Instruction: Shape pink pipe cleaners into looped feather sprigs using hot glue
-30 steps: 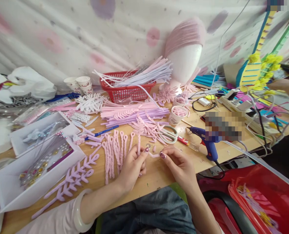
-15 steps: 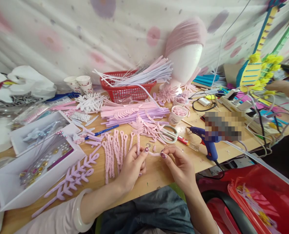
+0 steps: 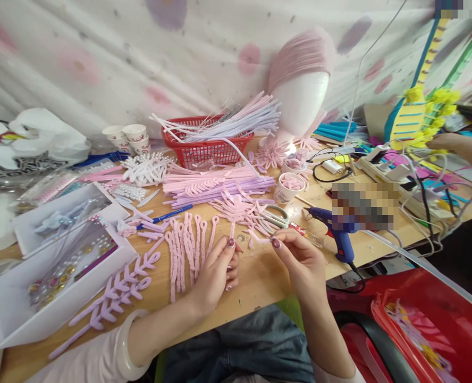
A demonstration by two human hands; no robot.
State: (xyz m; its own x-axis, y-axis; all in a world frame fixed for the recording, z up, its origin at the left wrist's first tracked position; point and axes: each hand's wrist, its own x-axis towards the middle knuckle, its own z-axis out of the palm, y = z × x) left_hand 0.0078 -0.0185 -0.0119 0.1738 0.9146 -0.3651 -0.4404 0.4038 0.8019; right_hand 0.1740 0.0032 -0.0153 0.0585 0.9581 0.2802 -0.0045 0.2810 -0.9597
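My left hand (image 3: 219, 268) is closed, thumb against fingers, on a pink twisted pipe cleaner stem (image 3: 232, 230). The stem's top rises toward a pink leafy shape, but blends with the loose pieces behind it. A short bent piece of pink pipe cleaner (image 3: 260, 240) is pinched between the thumb and fingers of my right hand (image 3: 302, 261). Its free end points left, apart from my left hand. Beside my left hand lies a row of pink twisted stems with looped tops (image 3: 188, 250). Beyond both hands are cut pink pieces (image 3: 236, 208) and scissors (image 3: 278, 217).
A blue glue gun (image 3: 331, 229) lies right of my right hand. White boxes (image 3: 60, 308) and purple leaf sprigs (image 3: 120, 290) are at left. Behind are a red basket (image 3: 208, 151), paper cup (image 3: 289, 189) and mannequin head (image 3: 305, 101). Another person's hand (image 3: 455, 143) reaches in at right.
My right hand has moved slightly right with the short piece, which no longer reaches my left hand. My left hand has shifted a little and the stem it holds has tilted.
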